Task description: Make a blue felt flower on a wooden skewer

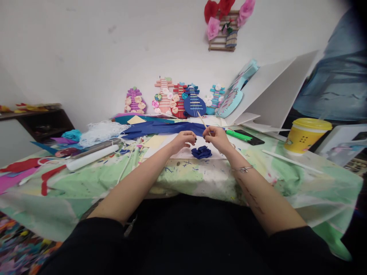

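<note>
Clock face on view, at centre: 1 left hand [182,141], 1 right hand [217,138], 1 navy paper flower [201,152], 1 thin stick [203,122]; 10 to 2 o'clock: at least 5 small lute models [195,107]; 1 o'clock: 4 big wall flowers [211,11]; 3 o'clock: 1 yellow cup [306,138]

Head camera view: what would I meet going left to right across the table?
Bent red strip, white string pile, left hand, dark blue flower, right hand, bright green object, yellow cup.

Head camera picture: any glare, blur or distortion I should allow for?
Head view: soft light, no strong glare on the blue paper flower; the colourful scraps at lower left look smeared; the yellow cup leans, likely lens stretch; the top-right corner is black.
</note>
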